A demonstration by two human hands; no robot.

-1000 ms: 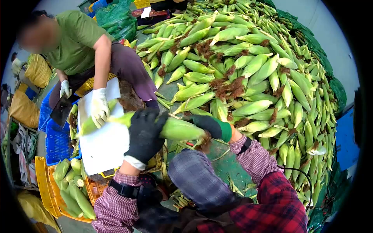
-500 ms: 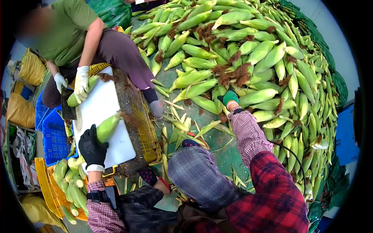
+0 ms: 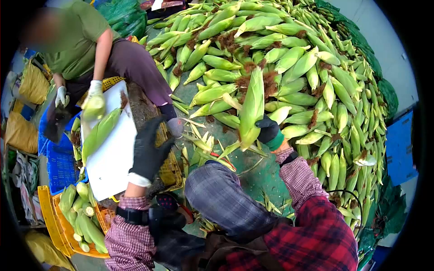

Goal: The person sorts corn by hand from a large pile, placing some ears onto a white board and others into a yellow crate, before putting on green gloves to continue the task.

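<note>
In the head view my right hand (image 3: pixel 270 132), in a black and green glove, grips a husk-covered ear of corn (image 3: pixel 252 106) near its lower end; the ear stands nearly upright. My left hand (image 3: pixel 150 147), black-gloved, is held with thumb and fingers apart and nothing in it, just right of the white cutting board (image 3: pixel 110 169). Another green ear of corn (image 3: pixel 100 135) lies slanted on the board, brown silk at its upper end. A large heap of unhusked corn (image 3: pixel 298 108) spreads beyond my right hand.
Across the board sits a co-worker (image 3: pixel 74 43) in white gloves, with a dark broad-bladed knife (image 3: pixel 55 124) in one hand and a blurred corn piece in the other. A blue crate (image 3: pixel 63 158) and an orange crate (image 3: pixel 54 221) with trimmed ears stand left. Loose husks litter the floor.
My right hand has lifted an ear of corn from the heap. My left hand has let go of its ear, now on the board, and moved right. The co-worker's hands have shifted.
</note>
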